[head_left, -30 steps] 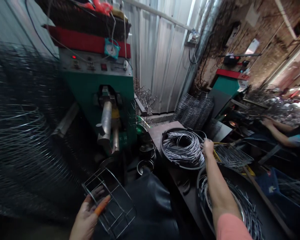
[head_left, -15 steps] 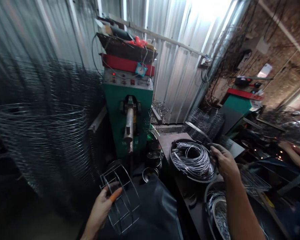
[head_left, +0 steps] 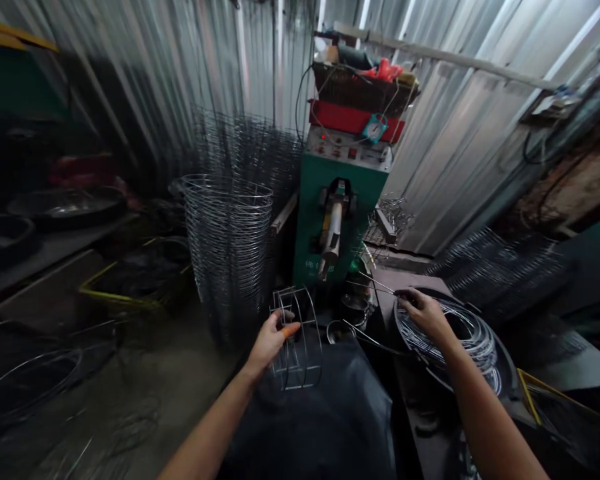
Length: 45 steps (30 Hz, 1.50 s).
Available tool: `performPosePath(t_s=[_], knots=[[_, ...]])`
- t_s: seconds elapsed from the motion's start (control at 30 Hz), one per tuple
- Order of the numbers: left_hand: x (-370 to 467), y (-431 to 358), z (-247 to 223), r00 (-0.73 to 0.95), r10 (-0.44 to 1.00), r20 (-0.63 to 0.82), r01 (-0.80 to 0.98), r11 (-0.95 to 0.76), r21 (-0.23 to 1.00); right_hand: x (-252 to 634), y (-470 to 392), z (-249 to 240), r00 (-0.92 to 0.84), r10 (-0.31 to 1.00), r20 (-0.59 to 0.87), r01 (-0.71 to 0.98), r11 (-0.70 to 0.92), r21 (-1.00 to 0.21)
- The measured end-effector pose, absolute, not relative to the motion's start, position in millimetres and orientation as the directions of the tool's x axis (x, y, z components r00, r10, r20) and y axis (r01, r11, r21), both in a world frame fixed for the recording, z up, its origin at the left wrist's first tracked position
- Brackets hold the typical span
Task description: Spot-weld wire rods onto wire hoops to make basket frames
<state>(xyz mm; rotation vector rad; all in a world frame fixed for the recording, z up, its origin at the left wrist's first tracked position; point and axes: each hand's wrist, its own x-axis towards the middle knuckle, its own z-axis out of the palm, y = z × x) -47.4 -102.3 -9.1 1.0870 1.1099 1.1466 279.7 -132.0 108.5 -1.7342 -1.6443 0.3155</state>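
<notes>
My left hand (head_left: 273, 339) grips a small round wire cage (head_left: 305, 323), its thumb, with an orange covering on the tip, pressed on the near side. The cage is held above a dark apron-like sheet (head_left: 340, 400) over my lap. Pinched in my right hand (head_left: 423, 317) are thin metal wires (head_left: 377, 282) pointing left, toward the green machine. Below that hand a dark round pan (head_left: 509, 367) holds a coil of cut wire (head_left: 473, 337). The green machine (head_left: 313, 193), with a metal arm (head_left: 333, 230) sticking out, stands directly ahead.
Tall nested stacks of wire baskets (head_left: 230, 247) stand left of the machine. Small metal bowls (head_left: 341, 331) sit beneath its arm. A yellow-rimmed crate (head_left: 115, 303) is on the left floor, and another yellow-edged crate (head_left: 530, 400) at the right. Corrugated metal wall (head_left: 260, 60) rises behind.
The view has swung left, so the machine now appears farther right. My right hand has moved from the pan's far edge toward the machine, with wires in its fingers. My left hand still holds the cage.
</notes>
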Motion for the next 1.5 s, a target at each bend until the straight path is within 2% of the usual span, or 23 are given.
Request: performPosePath(t_s=[0.13, 0.4, 0.67, 0.87, 1.5], knots=[[-48.6, -80.4, -2.2, 0.092, 0.993, -0.073, -0.177, 0.089, 0.98, 272.8, -120.9, 89.2, 0.13, 0.934, 0.331, 0.704, 0.148, -0.694], [-44.4, -55.0, -3.5, 0.159, 0.979, -0.125, -0.232, 0.16, 0.959, 260.8, -89.6, 28.5, 0.136, 0.951, 0.279, 0.517, 0.172, -0.839], [-35.5, -35.5, 2.7, 0.171, 0.963, -0.206, -0.225, 0.242, 0.944, 250.5, -56.1, -22.1, 0.103, 0.922, 0.374, 0.486, 0.281, -0.828], [-32.0, -22.4, 7.9, 0.196, 0.945, -0.262, -0.249, 0.307, 0.919, 255.2, -42.6, -31.1, 0.107, 0.899, 0.425, 0.49, 0.325, -0.809], [-18.7, 4.5, 9.0, 0.223, 0.932, -0.286, -0.207, 0.332, 0.92, 276.7, -19.6, -36.5, 0.115, 0.953, 0.28, 0.414, 0.211, -0.885]])
